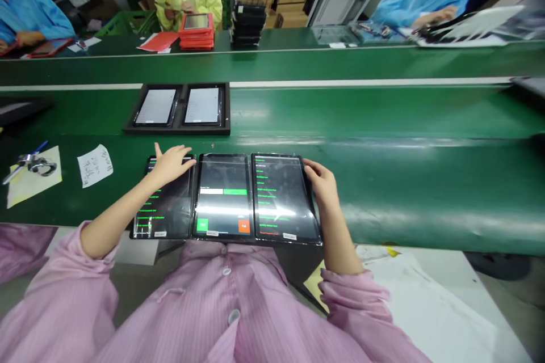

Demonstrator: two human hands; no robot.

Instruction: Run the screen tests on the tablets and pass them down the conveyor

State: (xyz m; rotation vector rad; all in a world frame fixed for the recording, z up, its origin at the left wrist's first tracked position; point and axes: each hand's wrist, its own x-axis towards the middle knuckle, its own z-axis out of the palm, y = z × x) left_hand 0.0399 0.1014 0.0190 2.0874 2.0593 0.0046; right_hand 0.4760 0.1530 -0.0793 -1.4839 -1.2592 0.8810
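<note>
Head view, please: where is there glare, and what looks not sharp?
Head view: pale glare on the middle tablet and right tablet, a soft sheen on the green table; same head view: writing on the paper note too blurred to read.

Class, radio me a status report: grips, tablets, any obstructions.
Left grip open over left tablet, partly hiding its screen. Right grip at outer edge of right tablet. Middle tablet unobstructed, screen lit.
</note>
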